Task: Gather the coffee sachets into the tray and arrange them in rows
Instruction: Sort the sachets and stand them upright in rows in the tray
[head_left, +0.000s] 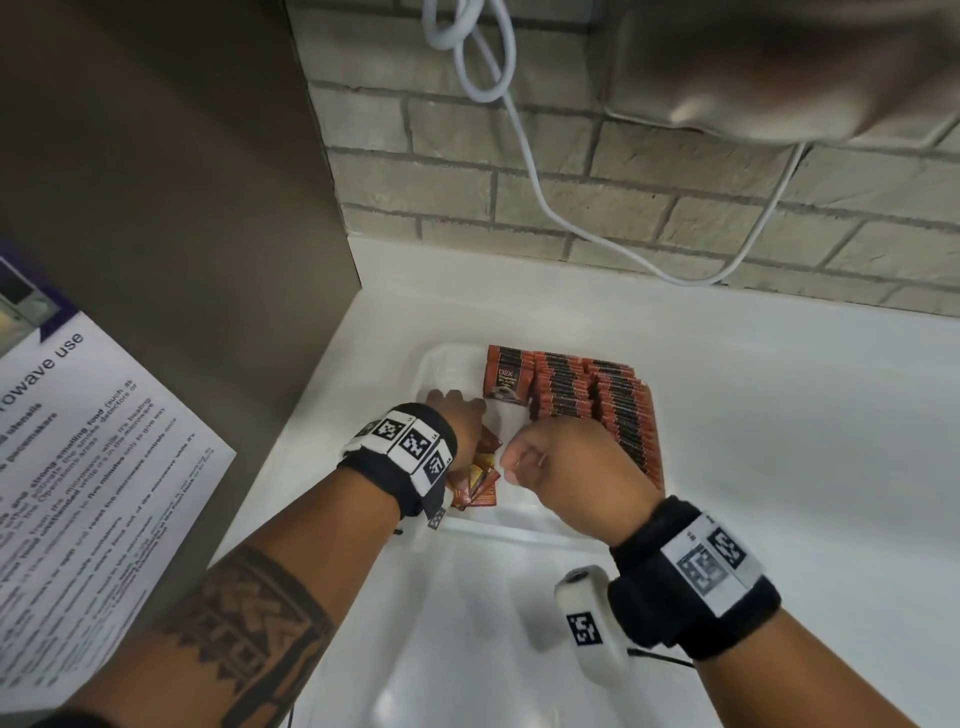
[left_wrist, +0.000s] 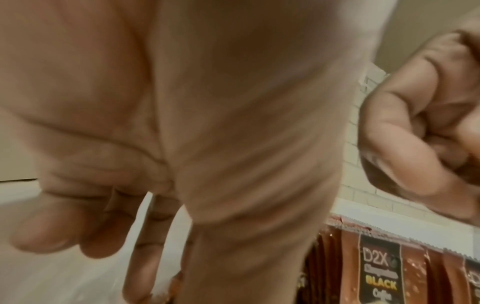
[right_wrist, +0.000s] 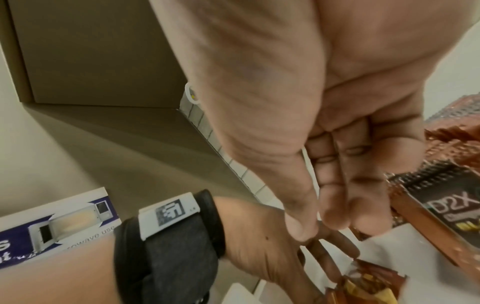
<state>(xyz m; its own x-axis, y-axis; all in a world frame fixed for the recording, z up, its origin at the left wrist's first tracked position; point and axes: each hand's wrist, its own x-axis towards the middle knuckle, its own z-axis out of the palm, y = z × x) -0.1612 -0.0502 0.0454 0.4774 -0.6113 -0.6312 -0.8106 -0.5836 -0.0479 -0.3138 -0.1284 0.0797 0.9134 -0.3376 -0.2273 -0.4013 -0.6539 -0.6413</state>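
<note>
A white tray (head_left: 448, 359) lies on the white counter. Its right half holds rows of red-and-black coffee sachets (head_left: 597, 402), labelled D2X (left_wrist: 379, 271) (right_wrist: 446, 207). A few loose red-and-yellow sachets (head_left: 478, 480) (right_wrist: 369, 288) lie in the tray's near left part. My left hand (head_left: 460, 415) (right_wrist: 285, 246) reaches down over them with its fingers (left_wrist: 145, 246) stretched out, resting on the loose sachets. My right hand (head_left: 524, 457) (right_wrist: 324, 222) hovers over the tray's middle as a fist (left_wrist: 415, 133), thumb against curled fingers, with nothing seen in it.
A brown appliance wall (head_left: 182, 208) stands close on the left with a printed microwave notice (head_left: 78, 467) on it. A brick wall with a hanging white cable (head_left: 524, 156) backs the counter (head_left: 779, 415). A grey object (head_left: 779, 67) overhangs at top right.
</note>
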